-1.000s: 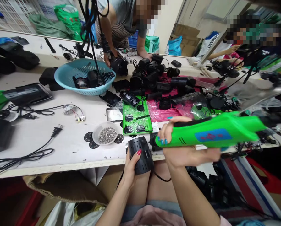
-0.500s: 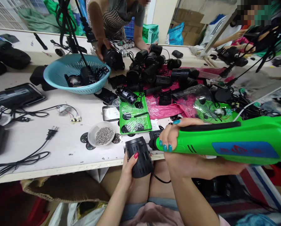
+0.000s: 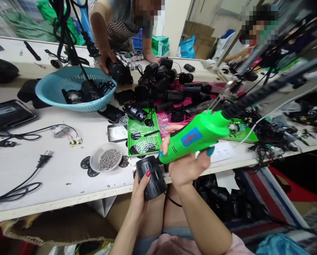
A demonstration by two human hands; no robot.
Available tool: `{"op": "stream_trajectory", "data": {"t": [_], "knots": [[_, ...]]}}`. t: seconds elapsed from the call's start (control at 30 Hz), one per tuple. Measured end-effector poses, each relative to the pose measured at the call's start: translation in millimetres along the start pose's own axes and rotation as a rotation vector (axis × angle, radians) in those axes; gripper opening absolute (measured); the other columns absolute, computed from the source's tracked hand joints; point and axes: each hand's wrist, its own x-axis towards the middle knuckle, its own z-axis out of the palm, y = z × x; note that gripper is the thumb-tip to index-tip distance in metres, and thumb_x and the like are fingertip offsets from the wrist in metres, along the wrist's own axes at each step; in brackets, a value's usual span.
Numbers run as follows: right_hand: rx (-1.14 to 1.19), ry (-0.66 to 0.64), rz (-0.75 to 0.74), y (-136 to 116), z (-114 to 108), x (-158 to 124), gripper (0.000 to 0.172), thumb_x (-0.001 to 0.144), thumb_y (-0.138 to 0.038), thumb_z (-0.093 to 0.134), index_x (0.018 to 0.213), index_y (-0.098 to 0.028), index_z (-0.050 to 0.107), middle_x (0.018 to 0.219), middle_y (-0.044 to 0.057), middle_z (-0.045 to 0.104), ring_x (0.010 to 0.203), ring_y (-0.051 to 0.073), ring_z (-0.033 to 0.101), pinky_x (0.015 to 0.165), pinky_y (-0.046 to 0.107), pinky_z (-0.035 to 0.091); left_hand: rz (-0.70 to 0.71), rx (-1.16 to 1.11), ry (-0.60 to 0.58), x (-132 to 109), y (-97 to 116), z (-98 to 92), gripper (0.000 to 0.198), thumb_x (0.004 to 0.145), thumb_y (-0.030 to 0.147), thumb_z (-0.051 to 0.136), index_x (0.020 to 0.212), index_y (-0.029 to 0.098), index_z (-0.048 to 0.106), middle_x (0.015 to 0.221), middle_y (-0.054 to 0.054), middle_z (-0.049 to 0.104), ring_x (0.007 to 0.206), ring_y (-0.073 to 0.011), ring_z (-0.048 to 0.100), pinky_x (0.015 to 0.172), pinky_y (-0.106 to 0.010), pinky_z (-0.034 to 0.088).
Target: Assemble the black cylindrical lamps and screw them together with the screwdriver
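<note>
My left hand [image 3: 139, 191] is wrapped round a black slotted plastic housing [image 3: 152, 184] at the table's front edge. A black cord trails from the housing over my lap. My right hand [image 3: 183, 164] grips a bright green electric screwdriver [image 3: 185, 141], held at a slant with its cable end up and to the right. The screwdriver's nose is beside the housing's upper right side; its tip is hidden. Left of the housing stands a white bowl of small screws [image 3: 109, 159]. Behind it lies a green perforated tray [image 3: 133, 153] with black discs and clear mesh pieces.
A blue colander [image 3: 49, 95] with black parts stands at the back left. Black housings [image 3: 161, 83] are heaped on pink plastic. Across the table a co-worker's hand [image 3: 106, 60] holds a black part. A plug [image 3: 44, 158] with cord lies at left.
The green screwdriver has swung from nearly level to a steep slant, its cable end now up, and my right wrist has turned with it. The view has shifted slightly right. My left hand keeps the housing.
</note>
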Motion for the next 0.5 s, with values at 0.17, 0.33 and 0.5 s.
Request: {"op": "stream_trajectory", "data": {"t": [0.17,0.33,0.5], "knots": [[0.098,0.052,-0.073,13.0,-0.2,10.3,0.076,0.084,-0.082,0.019,0.095,-0.021,0.063,0.055,-0.001,0.049,0.048,0.018,0.052,0.043,0.030,0.040,-0.028,-0.001,0.004,3.2,3.8,0.6,0.078,0.060,0.052,0.087,0.126,0.018,0.064,0.105,-0.009,0.075,0.098,-0.0320,0.072,0.084,-0.039,0.058],[0.140,0.063,-0.149,16.0,0.6,9.9,0.063,0.088,-0.073,0.026,0.090,-0.020,0.062,0.063,0.000,0.055,0.042,0.013,0.046,0.041,0.028,0.037,-0.018,-0.014,-0.001,3.2,2.8,2.3,0.079,0.061,0.051,0.086,0.129,0.019,0.062,0.106,-0.009,0.075,0.102,-0.0311,0.071,0.089,-0.039,0.057],[0.161,-0.058,-0.093,8.5,-3.2,4.1,0.064,0.081,-0.076,0.032,0.081,-0.019,0.060,0.066,0.002,0.058,0.038,0.011,0.043,0.037,0.027,0.032,0.046,0.001,-0.028,3.1,-2.1,0.1,0.075,0.064,0.049,0.086,0.128,0.019,0.063,0.112,-0.010,0.074,0.109,-0.0324,0.068,0.095,-0.041,0.054]]}}
